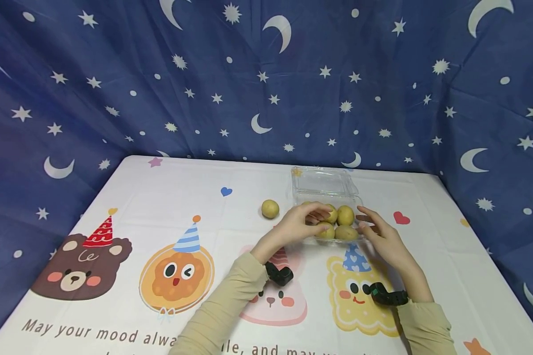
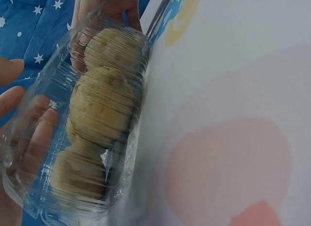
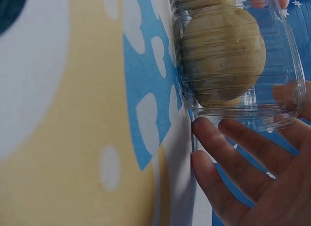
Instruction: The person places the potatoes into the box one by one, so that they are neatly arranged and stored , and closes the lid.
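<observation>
A clear plastic clamshell box (image 1: 326, 236) stands on the table with its lid (image 1: 324, 181) raised behind it. Several yellowish potatoes (image 1: 346, 215) lie inside, seen through the ribbed wall in both wrist views. My left hand (image 1: 299, 222) reaches over the box's left end, fingers bent loosely and thumb near a front potato (image 1: 325, 230); I see no potato gripped in it. At the right end, my right hand (image 1: 384, 235) has its fingers spread beside the wall, with fingertips (image 3: 203, 126) at the box's lower edge. A single potato (image 1: 270, 209) lies outside, left of the box.
The white tablecloth (image 1: 231, 222) carries printed cartoon figures and lettering. A dark blue curtain (image 1: 248, 88) with moons and stars hangs behind the table. Black bands (image 1: 279, 274) sit on both wrists.
</observation>
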Demonstrator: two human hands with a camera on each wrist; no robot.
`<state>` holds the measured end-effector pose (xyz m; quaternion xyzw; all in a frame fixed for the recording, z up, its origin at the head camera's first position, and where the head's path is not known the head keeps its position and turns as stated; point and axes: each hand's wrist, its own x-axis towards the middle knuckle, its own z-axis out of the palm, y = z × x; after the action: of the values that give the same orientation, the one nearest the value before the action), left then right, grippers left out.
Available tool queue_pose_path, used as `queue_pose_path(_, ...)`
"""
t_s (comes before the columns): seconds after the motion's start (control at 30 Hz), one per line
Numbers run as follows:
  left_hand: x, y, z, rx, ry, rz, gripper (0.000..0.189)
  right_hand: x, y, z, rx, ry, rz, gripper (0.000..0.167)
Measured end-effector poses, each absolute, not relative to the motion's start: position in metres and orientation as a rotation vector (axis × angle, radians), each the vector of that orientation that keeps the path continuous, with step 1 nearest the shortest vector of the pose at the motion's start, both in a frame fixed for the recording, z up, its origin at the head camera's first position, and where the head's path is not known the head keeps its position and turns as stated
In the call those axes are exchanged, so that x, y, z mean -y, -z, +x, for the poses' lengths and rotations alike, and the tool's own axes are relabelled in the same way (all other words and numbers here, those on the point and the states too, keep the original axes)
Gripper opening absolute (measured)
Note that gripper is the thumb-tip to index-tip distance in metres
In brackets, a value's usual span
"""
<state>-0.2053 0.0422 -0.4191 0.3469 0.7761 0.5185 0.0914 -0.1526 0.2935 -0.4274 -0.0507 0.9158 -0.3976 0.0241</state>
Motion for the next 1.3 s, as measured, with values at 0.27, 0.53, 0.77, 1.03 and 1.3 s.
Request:
queue_pose_path(0.27, -0.039, 0.413, -0.205, -2.233, -1.620, 1.014, 0.039, -0.294, 0.428, -0.153, -2.832, 1.236, -0.158, 0.051)
queue_pose_path(0.53, -0.027, 0.406, -0.210, -2.235, -1.707, 0.949, 0.038, -0.293, 0.427, -0.153, -2.828, 1.239, -0.160, 0.051)
queue_pose_path(0.77, -0.013, 0.402, -0.216, -2.319, -1.722, 0.917, 0.038, -0.294, 0.427, -0.153, -2.823, 1.241, -0.160, 0.051)
queue_pose_path(1.03, 0.005, 0.400, -0.225, -2.428, -1.776, 0.829, 0.034, -0.294, 0.428, -0.152, -2.827, 1.243, -0.173, 0.050)
queue_pose_path(1.3, 0.023, 0.398, -0.231, -2.446, -1.862, 0.705, 0.036, -0.294, 0.428, -0.152, -2.822, 1.248, -0.172, 0.050)
